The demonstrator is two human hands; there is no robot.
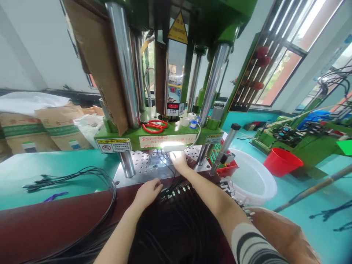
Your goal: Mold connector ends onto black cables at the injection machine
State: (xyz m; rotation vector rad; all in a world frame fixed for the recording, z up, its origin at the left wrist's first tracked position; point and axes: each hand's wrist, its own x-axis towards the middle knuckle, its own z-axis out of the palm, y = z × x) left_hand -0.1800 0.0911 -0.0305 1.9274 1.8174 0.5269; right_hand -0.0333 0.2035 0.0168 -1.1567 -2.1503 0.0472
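Observation:
My right hand (179,162) reaches under the green plate (134,143) of an upright press, over the perforated metal bed (140,165). Its fingers look bent beside thin black cables (168,164) that run across the bed; glare from a bright lamp (176,147) hides the fingertips. My left hand (148,193) rests low at the bed's front edge, thumb a little apart from the loosely bent fingers. Just right of it lie metal-tipped cable ends (178,190), part of a large black cable bundle (176,227) below my forearms.
Red-handled scissors (154,126) and a blue-and-white spool (193,124) lie on the green plate. Chrome columns (125,66) flank the work space. A coil of cables (90,174) lies left. To the right stand a white tub (254,176) and a red bucket (283,161).

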